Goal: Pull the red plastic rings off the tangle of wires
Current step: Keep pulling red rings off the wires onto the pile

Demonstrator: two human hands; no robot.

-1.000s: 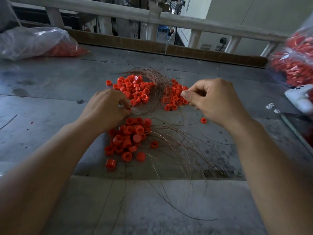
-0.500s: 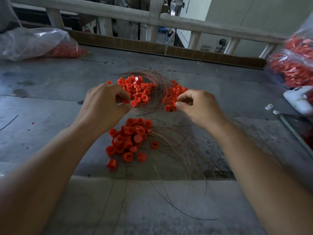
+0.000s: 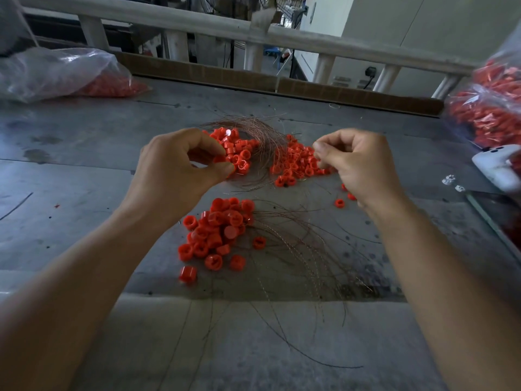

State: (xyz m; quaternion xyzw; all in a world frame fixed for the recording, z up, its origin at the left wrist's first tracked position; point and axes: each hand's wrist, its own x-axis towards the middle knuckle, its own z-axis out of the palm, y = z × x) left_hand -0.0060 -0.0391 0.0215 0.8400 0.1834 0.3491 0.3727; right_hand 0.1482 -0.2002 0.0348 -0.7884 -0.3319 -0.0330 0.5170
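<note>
Fingers (image 3: 210, 141) of the left hand (image 3: 174, 173) are curling inward, with thumb and forefinger pinching one red ring (image 3: 219, 158) at the left edge of the tangle of wires (image 3: 265, 136). The right hand (image 3: 363, 165) is hovering at the right edge of the tangle. Its fingertips (image 3: 320, 148) are pressing together and the other fingers are curling toward the palm. Whether a strand is lying between them cannot be told.

The tangle is lying on the grey worktop (image 3: 84, 198) and is carrying two groups of rings. The left cluster (image 3: 244, 150) is sitting in its left half, just beside the pinched ring. The right cluster (image 3: 298, 165) is sitting in its right half, just beside the right fingertips.

On the near side of the tangle, apart from it, a loose ring pile (image 3: 220, 230) is lying on the worktop. Bare wire strands (image 3: 298, 249) are fanning out, also on the near side and further right. A stray ring (image 3: 339, 203) is lying to the near right of the tangle, by the right wrist.

Well to the far left of the tangle a clear bag (image 3: 56, 71) is holding red parts. Well to its right a second bag (image 3: 490, 117) is doing likewise, with a white device (image 3: 499, 167) lying just below it.
</note>
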